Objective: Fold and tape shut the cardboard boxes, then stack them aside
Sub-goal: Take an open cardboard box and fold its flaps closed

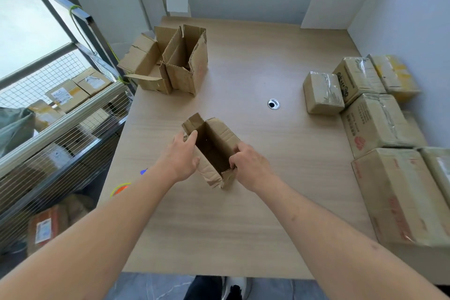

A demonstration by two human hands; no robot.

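We have a small open box (214, 151) standing near the middle of the tabletop (255, 202), its top flaps up and its inside bare. Our left hand (181, 156) rests against the box's left wall with the fingers straight and slightly spread, pressing rather than gripping. Our right hand (250, 165) has its fingers curled over the near right rim, clamped on the cardboard there. Judging by this, we are shaping or steadying the box before folding its flaps, so this one is neither folded nor taped yet. At the far left of the tabletop two more open boxes (175, 66) wait with their flaps loose, touching each other, so at least three remain to be done. Along the right edge sits a group of taped boxes (375, 124), closed and set close together, which we take as the finished pile; the small taped box (322, 92) is the one nearest the centre. We cannot see any tape roll on the tabletop here.
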